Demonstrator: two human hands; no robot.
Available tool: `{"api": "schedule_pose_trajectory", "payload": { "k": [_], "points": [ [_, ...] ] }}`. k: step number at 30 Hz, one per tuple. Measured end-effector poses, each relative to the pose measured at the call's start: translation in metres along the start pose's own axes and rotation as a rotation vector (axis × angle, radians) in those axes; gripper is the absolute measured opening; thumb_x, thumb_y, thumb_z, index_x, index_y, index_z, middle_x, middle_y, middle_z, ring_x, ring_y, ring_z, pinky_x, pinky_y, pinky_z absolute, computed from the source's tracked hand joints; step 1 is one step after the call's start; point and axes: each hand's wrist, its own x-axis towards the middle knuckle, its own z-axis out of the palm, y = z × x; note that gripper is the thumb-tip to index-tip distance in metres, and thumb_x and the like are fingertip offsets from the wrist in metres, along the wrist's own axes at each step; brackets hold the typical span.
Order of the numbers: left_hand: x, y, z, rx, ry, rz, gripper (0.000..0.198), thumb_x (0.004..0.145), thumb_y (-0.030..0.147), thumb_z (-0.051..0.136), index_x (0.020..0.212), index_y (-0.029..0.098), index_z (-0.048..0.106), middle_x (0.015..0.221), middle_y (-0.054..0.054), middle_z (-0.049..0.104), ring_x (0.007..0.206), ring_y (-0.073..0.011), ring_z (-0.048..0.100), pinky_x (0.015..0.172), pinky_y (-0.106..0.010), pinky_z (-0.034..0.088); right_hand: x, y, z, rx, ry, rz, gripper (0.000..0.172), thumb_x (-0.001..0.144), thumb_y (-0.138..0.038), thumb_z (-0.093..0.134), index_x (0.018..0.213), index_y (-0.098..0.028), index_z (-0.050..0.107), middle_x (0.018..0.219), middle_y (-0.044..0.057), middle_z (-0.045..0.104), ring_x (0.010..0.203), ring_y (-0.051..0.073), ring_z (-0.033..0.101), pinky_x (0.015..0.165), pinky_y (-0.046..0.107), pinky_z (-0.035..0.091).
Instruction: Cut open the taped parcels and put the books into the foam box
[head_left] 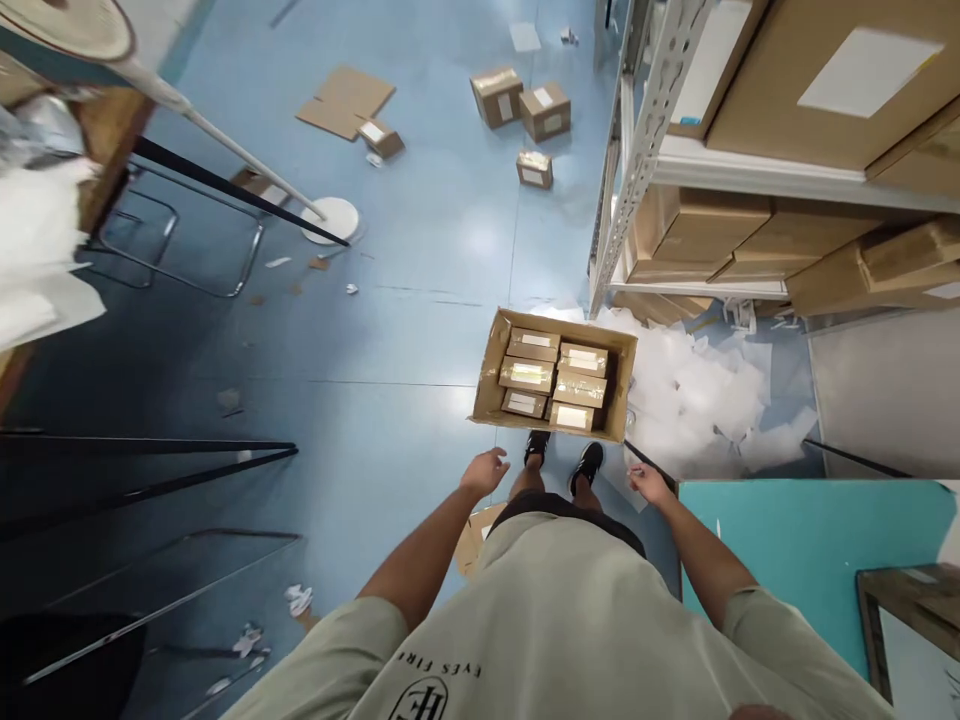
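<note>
left hand and right hand near a carton (six boxes)

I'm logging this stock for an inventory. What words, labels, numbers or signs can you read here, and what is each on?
"EYES FIR", upside down in this view, the rest lost in a fold: on the pale green T-shirt.
Round emblem below it: cut off, letters unclear.
White labels on the small cartons in the open cardboard box: too small to read.
White label on the large carton on the shelf: no print visible.
</note>
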Motion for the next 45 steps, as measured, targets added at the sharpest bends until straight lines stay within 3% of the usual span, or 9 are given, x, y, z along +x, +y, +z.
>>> {"api": "schedule_pose_trajectory", "payload": {
  "k": [4,8,14,19,23,27,31,37,45],
  "points": [
    [0.035,0.01,-0.016,-0.065,0.112,0.059,0.044,0.113,0.033,0.064,0.151,0.013,0.074,0.133,-0.015,0.088,0.134,-0.0308,0.08,0.118,-0.037,0.058,0.017,-0.011,0.024,0.075,-0.063,0.042,0.009,0.09,-0.032,0.072,0.093,-0.025,0.067,0.064,-0.002,0.067,0.071,0.024,0.071,0.076,0.036,0.057],
    [0.075,0.016,-0.029,-0.145,0.173,0.057,0.05,0.115,0.036,0.062,0.158,0.012,0.069,0.139,-0.016,0.086,0.135,-0.0326,0.079,0.117,-0.038,0.057,0.042,-0.021,0.053,0.142,-0.059,0.039,0.024,0.092,-0.043,0.078,0.104,-0.025,0.07,0.075,-0.002,0.072,0.084,0.024,0.075,0.086,0.035,0.06],
    [0.158,0.013,-0.036,-0.077,0.168,0.047,0.063,0.115,0.039,0.066,0.169,0.009,0.057,0.149,-0.022,0.08,0.143,-0.0351,0.073,0.123,-0.04,0.052,0.103,-0.03,0.105,0.159,-0.042,-0.071,0.043,0.098,-0.053,0.078,0.126,-0.02,0.074,0.088,0.0,0.077,0.088,0.024,0.075,0.093,0.037,0.062],
    [0.233,0.006,-0.027,0.137,0.188,0.114,0.086,0.109,0.042,0.074,0.181,0.007,0.041,0.172,-0.034,0.059,0.16,-0.0483,0.054,0.132,-0.055,0.044,0.17,-0.03,0.136,-0.063,-0.113,-0.175,0.055,0.105,-0.038,0.073,0.157,-0.021,0.067,0.13,0.01,0.083,0.12,0.028,0.078,0.114,0.042,0.061],
    [0.286,-0.002,-0.019,0.241,0.158,0.243,0.109,0.103,0.052,0.085,0.189,0.012,0.032,0.187,-0.033,0.042,0.177,-0.052,0.031,0.143,-0.062,0.028,0.218,-0.026,0.144,-0.386,-0.086,-0.279,0.084,0.103,-0.028,0.076,0.181,-0.014,0.049,0.179,0.026,0.056,0.158,0.039,0.06,0.133,0.05,0.048],
    [0.328,-0.009,-0.016,0.382,0.09,0.298,0.131,0.094,0.053,0.093,0.195,0.016,0.017,0.199,-0.029,0.022,0.187,-0.05,0.008,0.149,-0.065,0.01,0.256,-0.029,0.144,-0.659,-0.077,-0.382,0.104,0.103,-0.024,0.077,0.193,-0.015,0.028,0.198,0.027,0.025,0.182,0.046,0.025,0.142,0.062,0.036],
    [0.345,-0.015,-0.009,0.537,0.009,0.188,0.148,0.086,0.054,0.099,0.197,0.022,0.006,0.202,-0.027,0.011,0.188,-0.0506,0.001,0.149,-0.069,0.005,0.281,-0.043,0.15,-0.993,-0.169,-0.372,0.118,0.102,-0.029,0.078,0.198,-0.025,0.011,0.205,0.02,0.004,0.188,0.046,0.008,0.147,0.07,0.022],
    [0.34,-0.025,0.0,0.635,0.041,0.161,0.139,0.088,0.048,0.094,0.196,0.018,0.014,0.2,-0.03,0.018,0.186,-0.0532,0.007,0.147,-0.072,0.01,0.304,-0.054,0.163,-1.165,-0.147,-0.411,0.115,0.103,-0.029,0.073,0.198,-0.019,0.01,0.202,0.029,0.01,0.188,0.051,0.004,0.144,0.081,0.014],
    [0.33,-0.019,-0.004,0.654,0.012,0.202,0.139,0.083,0.038,0.094,0.197,0.026,0.014,0.196,-0.028,0.03,0.181,-0.056,0.021,0.144,-0.079,0.006,0.291,-0.054,0.16,-1.157,-0.187,-0.412,0.129,0.1,-0.03,0.083,0.198,-0.029,0.0,0.201,0.031,0.015,0.184,0.057,0.014,0.134,0.079,0.039]
  ]
}}
